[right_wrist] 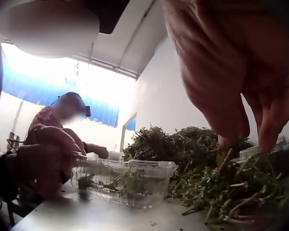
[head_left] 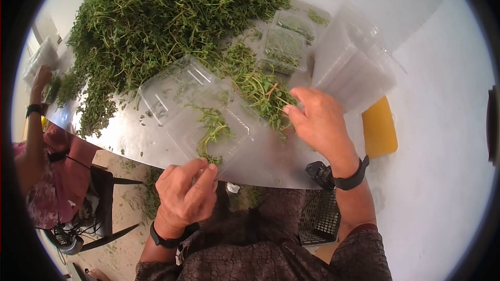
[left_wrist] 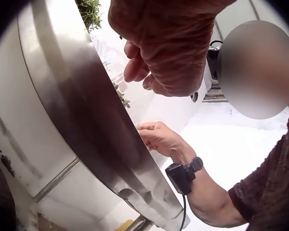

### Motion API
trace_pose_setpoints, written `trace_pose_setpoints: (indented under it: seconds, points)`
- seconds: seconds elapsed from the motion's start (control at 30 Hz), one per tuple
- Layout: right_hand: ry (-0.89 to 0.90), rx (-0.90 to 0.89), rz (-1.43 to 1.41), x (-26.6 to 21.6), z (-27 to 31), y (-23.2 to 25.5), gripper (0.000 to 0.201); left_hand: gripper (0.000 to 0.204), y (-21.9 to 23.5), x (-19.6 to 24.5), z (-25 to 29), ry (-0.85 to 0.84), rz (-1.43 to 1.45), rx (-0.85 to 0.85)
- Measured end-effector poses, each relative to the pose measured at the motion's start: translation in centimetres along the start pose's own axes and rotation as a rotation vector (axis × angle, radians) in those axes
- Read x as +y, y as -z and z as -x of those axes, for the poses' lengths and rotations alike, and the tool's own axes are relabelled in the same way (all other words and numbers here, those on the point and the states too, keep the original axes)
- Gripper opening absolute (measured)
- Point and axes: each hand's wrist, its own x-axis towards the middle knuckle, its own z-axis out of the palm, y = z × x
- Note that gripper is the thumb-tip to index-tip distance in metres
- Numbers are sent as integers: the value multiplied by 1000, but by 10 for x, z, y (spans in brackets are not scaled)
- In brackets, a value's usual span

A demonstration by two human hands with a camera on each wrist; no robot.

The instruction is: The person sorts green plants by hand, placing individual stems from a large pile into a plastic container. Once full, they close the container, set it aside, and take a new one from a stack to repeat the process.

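Observation:
In front of me an open clear plastic clamshell box (head_left: 234,130) holds a few green leafy sprigs (head_left: 212,125). My left hand (head_left: 187,190) is at its front edge, fingers curled, pinching the near end of those sprigs. In the left wrist view that hand's fingertips (left_wrist: 135,72) are bent, the grip itself hidden. My right hand (head_left: 317,119) reaches to a small heap of loose greens (head_left: 260,86) right of the box. Its thumb and fingers point down, apart, with a reddish stem (right_wrist: 225,159) by one fingertip.
A large mound of greens (head_left: 156,26) covers the back of the metal table (head_left: 125,135). Filled clear boxes (head_left: 284,47) stand behind the small heap, beside a tall stack of nested boxes (head_left: 354,57). Another person's arm (head_left: 34,109) works at left. A black crate (head_left: 317,216) sits below.

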Motion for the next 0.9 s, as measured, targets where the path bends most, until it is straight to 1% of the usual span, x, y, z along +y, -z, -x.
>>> trace_pose_setpoints:
  seconds: [0.07, 0.1, 0.17, 0.2, 0.27, 0.3, 0.37, 0.4, 0.43, 0.47, 0.5, 0.57, 0.6, 0.67, 0.7, 0.77, 0.8, 0.87, 0.9]
  points:
    - [88, 67, 28, -4, -6, 0, 16, 50, 2, -3, 1, 9, -9, 7]
    - [92, 68, 27, -5, -9, -1, 16, 47, 3, -3, 0, 16, 3, -6]
    - [161, 54, 42, -4, -15, -6, 32, 44, 5, -3, 0, 23, 15, -16]
    - [163, 54, 45, -5, -18, -9, 32, 42, 5, -2, 0, 45, 21, -25]
    - [176, -46, 109, -6, -24, -15, 29, 39, 4, -2, 0, 70, 24, -28]
    - [180, -46, 111, -5, -27, -17, 29, 38, 2, -3, 1, 68, 23, -8]
    - [171, -105, 214, -3, -30, -22, 20, 36, 1, -2, 2, 70, 19, 12]
    - [175, -105, 214, -1, -30, -25, 20, 36, 0, -2, 3, 62, 12, 24]
    - [229, -31, 192, 3, -30, -27, 9, 36, 0, -2, 3, 53, 4, 37]
    - [282, 44, 170, 6, -29, -28, 8, 36, 0, -1, 2, 54, 2, 38]
    - [283, 44, 170, 7, -28, -25, 8, 34, 1, -1, 2, 69, 16, 47]
    - [253, 110, 40, 8, -26, -19, 8, 32, 1, 0, 2, 84, 29, 56]
    - [256, 110, 39, 9, -26, -16, 8, 33, 1, 0, 2, 92, 38, 54]
    - [284, 265, -153, 12, -25, -12, 8, 34, 1, 0, 0, 99, 44, 54]
    - [286, 266, -154, 8, -24, -6, 8, 34, 2, 2, -1, 102, 53, 60]
    - [-188, 136, -586, -2, -17, 8, 11, 34, 3, 3, -3, 103, 59, 70]
    - [-184, 139, -588, 1, -15, 8, 11, 34, 3, 4, -4, 105, 65, 53]
    - [-176, 139, -737, 11, -12, 9, 16, 33, 2, 4, -6, 103, 68, 41]
    - [-172, 141, -737, 14, -11, 12, 16, 33, 2, 4, -5, 97, 60, 37]
